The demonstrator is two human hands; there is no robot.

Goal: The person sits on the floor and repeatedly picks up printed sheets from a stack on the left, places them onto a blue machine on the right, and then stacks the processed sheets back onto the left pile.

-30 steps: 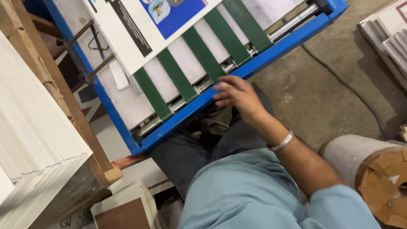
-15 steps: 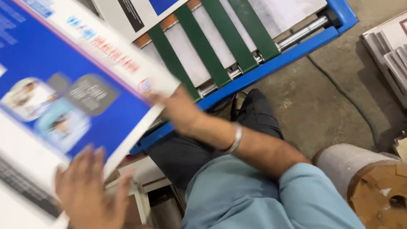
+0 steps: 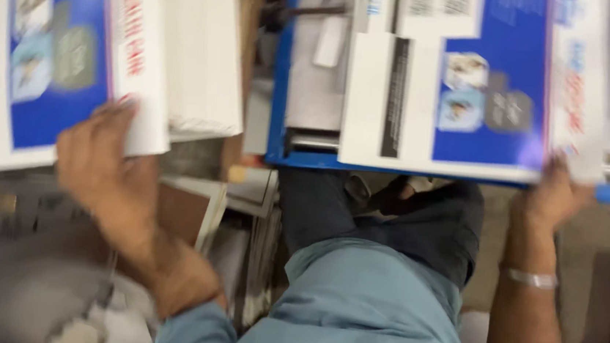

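The picture is blurred by motion. My left hand (image 3: 103,165) grips the lower edge of a flat blue-and-white printed carton sheet (image 3: 57,61) at the far left, which lies over a stack of white sheets (image 3: 202,45). My right hand (image 3: 549,196), with a metal bangle on its wrist, holds the lower right edge of a second printed carton sheet (image 3: 488,99). That sheet lies flat on the blue-framed machine table (image 3: 281,81) in front of me. My knees in dark trousers sit below the table's edge.
More flat boards and brown card (image 3: 184,212) lie stacked on the floor by my left arm. A wooden pallet edge (image 3: 241,55) stands between the white stack and the blue frame. Grey concrete floor (image 3: 606,257) shows at the right.
The view has swung round. The big sheet I held in both hands half a second ago now lies on the blue table under my right hand, and my left hand has reached to the left stack.
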